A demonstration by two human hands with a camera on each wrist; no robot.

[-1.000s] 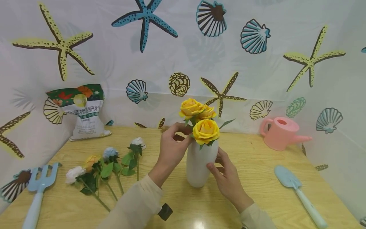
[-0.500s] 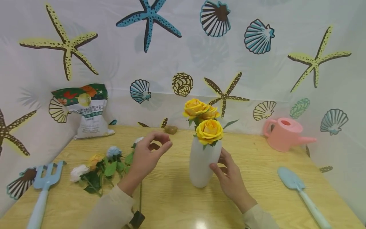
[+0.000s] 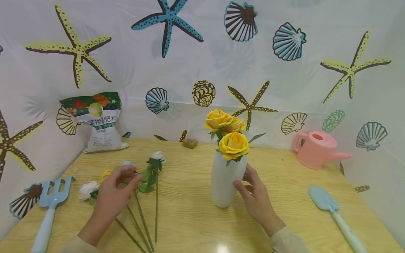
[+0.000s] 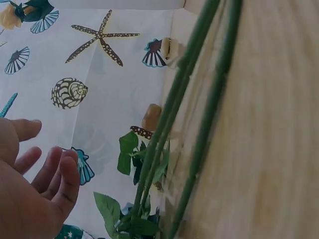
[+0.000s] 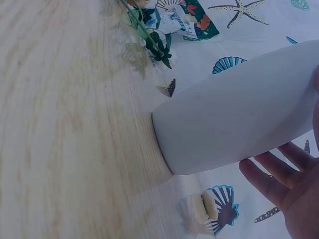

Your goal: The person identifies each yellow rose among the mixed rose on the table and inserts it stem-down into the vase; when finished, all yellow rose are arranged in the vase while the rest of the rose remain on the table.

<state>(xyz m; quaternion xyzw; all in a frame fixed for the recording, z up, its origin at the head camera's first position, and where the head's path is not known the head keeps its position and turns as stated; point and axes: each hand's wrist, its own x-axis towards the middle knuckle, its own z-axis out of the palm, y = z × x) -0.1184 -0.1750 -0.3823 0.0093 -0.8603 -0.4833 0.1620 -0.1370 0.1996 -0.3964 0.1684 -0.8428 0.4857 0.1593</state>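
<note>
A white vase stands upright mid-table, with yellow roses in its mouth. My right hand holds its right side, thumb in front and fingers behind; the right wrist view shows fingers along the vase wall. Over the loose flowers at the left is my left hand, fingers loosely bent around nothing. It partly covers a yellow rose and a blue rose. White roses lie on both sides of it. Green stems cross the left wrist view, apart from the fingers.
A light blue hand fork lies far left, a matching trowel at the right. At the back stand a fertilizer bag and a pink watering can, with a brown stone between them. A patterned curtain hangs behind.
My left hand has let go of the yellow roses at the vase's mouth and moved left and down to over the loose flowers. The right hand still holds the vase.
</note>
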